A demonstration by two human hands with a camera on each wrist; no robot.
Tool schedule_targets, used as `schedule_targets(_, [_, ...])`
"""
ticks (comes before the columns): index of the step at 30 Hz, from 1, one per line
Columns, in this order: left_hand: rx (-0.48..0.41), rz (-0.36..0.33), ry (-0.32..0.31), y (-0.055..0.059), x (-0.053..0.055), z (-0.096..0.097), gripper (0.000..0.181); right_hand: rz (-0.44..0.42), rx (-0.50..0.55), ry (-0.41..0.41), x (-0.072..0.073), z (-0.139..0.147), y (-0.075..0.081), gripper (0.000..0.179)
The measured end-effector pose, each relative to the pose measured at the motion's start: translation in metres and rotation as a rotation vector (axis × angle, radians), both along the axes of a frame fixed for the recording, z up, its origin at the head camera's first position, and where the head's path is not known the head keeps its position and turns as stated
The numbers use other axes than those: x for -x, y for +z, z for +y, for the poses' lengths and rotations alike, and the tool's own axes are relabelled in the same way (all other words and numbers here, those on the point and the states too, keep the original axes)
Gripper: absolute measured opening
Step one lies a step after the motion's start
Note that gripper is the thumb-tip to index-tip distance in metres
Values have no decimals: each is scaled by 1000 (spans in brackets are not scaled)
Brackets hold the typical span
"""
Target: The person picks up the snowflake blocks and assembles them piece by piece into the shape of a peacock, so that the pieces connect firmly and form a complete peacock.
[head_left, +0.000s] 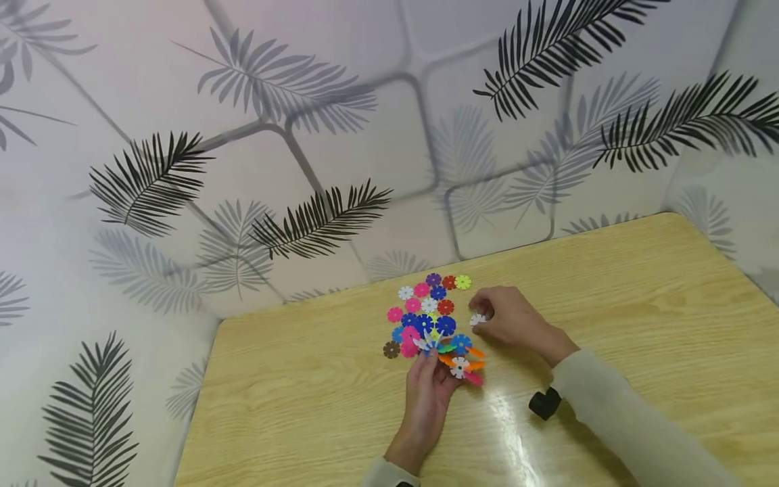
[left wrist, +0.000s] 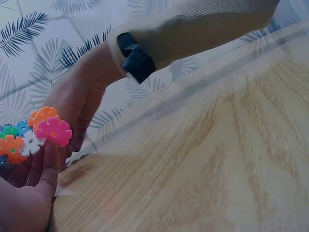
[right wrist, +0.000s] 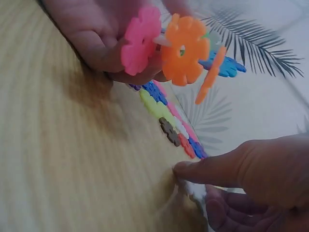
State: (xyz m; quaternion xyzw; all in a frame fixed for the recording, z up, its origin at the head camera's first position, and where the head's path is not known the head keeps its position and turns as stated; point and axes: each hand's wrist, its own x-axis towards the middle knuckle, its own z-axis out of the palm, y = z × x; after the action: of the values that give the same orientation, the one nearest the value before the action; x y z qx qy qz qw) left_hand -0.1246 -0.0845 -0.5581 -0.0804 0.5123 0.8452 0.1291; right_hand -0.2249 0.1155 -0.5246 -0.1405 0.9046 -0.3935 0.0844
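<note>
My left hand (head_left: 426,392) holds a cluster of interlocked plastic snowflake discs (head_left: 459,367), in white, orange, pink, blue and green. In the left wrist view its pink disc (left wrist: 54,131) stands beside the thumb, next to a white disc (left wrist: 32,143) and orange ones. The right wrist view shows the cluster's orange disc (right wrist: 186,50) facing the camera, with other discs slotted at angles to it. To the right of the cluster, my right hand (head_left: 517,321) pinches a loose white snowflake disc (head_left: 477,318) between thumb and fingers, low over the table.
Loose snowflake discs (head_left: 412,306) in pink, blue, white, red, yellow and brown lie spread beyond my left hand on the wooden table (head_left: 292,406). A leaf-patterned wall (head_left: 341,149) rises behind its back edge. A black wrist camera (head_left: 544,404) sits at my right cuff.
</note>
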Motion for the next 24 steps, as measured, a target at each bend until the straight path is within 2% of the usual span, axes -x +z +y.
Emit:
schedule_targets(2, [2,-1,13,0,0,1,45,-12,43,9,-8,7,-2,27])
schedule_targets(7, [35,33,35,-1,-2,1,46,-5,131,30,-29,24,-4,14])
schedule_targets(11, [52,41,27,-2,-1,1,45,16,182,33,-47,33,-3,6])
schedule_targets(16, [68,22,15,-3,1,0,48,118,267,24,-63,35,-5,8])
schedule_targets(20, [67,51,3,-5,2,1,49,227,318,29,-68,31,-8,10])
schedule_targets(24, [70,67,-5,-7,1,2,51,290,340,37,-71,27,-8,10])
